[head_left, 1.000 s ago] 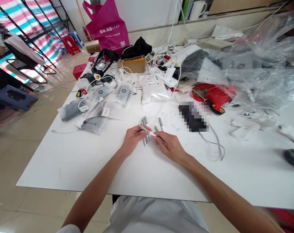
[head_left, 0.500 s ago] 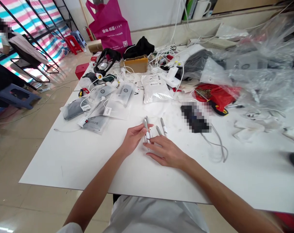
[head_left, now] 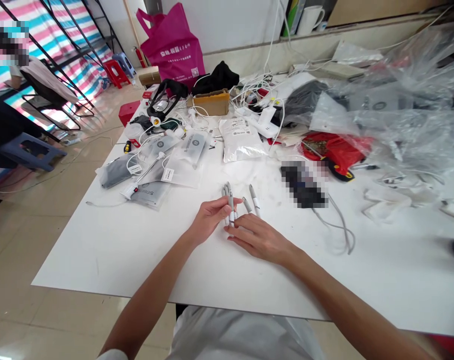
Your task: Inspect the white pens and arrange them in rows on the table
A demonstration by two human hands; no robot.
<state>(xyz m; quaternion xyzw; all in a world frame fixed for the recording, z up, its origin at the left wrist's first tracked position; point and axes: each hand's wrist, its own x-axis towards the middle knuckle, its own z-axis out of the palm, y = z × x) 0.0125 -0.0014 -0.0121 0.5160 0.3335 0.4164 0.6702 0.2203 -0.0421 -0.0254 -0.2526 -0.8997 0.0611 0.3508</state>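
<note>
Presently, the left hand (head_left: 211,217) pinches a grey-and-white pen (head_left: 231,204); the right hand (head_left: 262,237) curls at its lower end, grip unclear.

A slim pen (head_left: 231,205) with a white barrel and a grey upper end stands between the left hand's (head_left: 210,218) thumb and fingers, grey end away from the person, lower part at the right hand's (head_left: 260,237) fingertips. Close behind it, a bunch of similar pens (head_left: 225,190) lies side by side, their number unclear. To the right, two more grey-and-white pens (head_left: 254,196) lie slanted on the table (head_left: 99,245), partly hidden by the right hand.
</note>
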